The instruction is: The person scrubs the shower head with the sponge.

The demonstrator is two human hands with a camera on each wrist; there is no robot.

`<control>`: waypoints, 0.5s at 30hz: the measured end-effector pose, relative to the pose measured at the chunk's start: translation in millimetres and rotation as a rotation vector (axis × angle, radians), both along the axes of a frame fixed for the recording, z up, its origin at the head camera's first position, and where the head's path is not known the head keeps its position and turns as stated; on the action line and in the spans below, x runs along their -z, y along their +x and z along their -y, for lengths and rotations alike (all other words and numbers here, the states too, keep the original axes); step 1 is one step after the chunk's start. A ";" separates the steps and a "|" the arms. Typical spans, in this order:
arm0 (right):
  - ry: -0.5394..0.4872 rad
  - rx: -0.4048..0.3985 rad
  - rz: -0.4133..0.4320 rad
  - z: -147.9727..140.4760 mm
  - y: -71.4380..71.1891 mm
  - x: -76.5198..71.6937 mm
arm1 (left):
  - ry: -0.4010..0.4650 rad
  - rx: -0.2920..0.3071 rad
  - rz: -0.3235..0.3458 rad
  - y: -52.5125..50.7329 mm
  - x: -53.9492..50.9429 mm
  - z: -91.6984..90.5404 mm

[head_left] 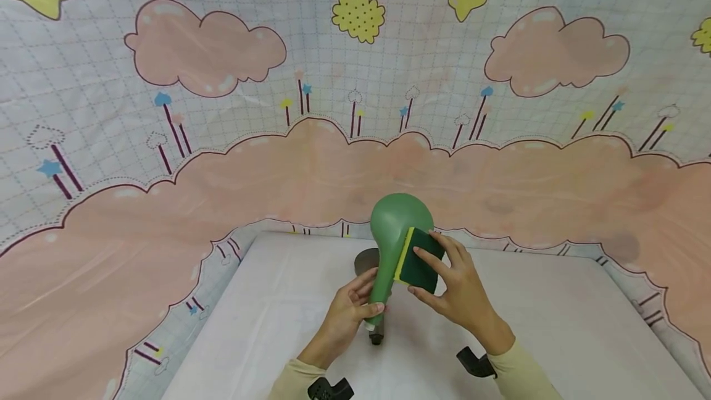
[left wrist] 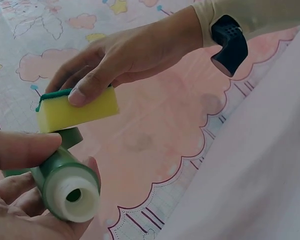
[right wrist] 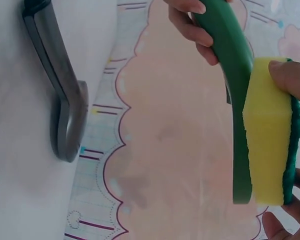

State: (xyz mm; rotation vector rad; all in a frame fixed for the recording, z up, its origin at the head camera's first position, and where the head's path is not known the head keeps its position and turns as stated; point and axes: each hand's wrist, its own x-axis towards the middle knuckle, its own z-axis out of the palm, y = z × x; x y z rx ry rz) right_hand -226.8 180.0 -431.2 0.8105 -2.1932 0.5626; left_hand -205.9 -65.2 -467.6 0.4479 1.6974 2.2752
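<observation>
A green handheld shower head (head_left: 395,218) is held up over the table by my left hand (head_left: 345,308), whose fingers and thumb wrap its handle near the bottom. In the left wrist view the handle's white hollow end (left wrist: 85,202) faces the camera. My right hand (head_left: 463,289) grips a yellow sponge with a dark green scouring side (head_left: 423,262), thumb and fingers on its edges and green side. Its yellow face (right wrist: 270,135) lies against the back of the shower head in the right wrist view. The spray face is hidden.
A second, grey shower head (head_left: 366,261) lies on the white table (head_left: 266,313) behind and below the green one, partly covered by it. Behind the table hangs a patterned cloth (head_left: 311,184) with clouds and stars.
</observation>
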 end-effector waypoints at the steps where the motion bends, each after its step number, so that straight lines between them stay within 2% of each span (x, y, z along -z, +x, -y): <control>1: 0.000 0.001 0.004 -0.3 -0.4 0.6 | 0.001 0.000 -0.002 -0.3 0.0 0.0; 6: 0.004 0.001 0.007 0.5 0.3 3.0 | 0.000 -0.039 0.021 -1.3 -0.7 -0.9; 11: -0.007 0.000 0.001 3.0 3.4 2.4 | -0.028 -0.118 0.034 -2.9 -1.6 -3.3; 15: -0.007 -0.012 0.000 5.1 4.7 3.6 | -0.085 -0.193 0.025 -4.4 -0.1 -5.8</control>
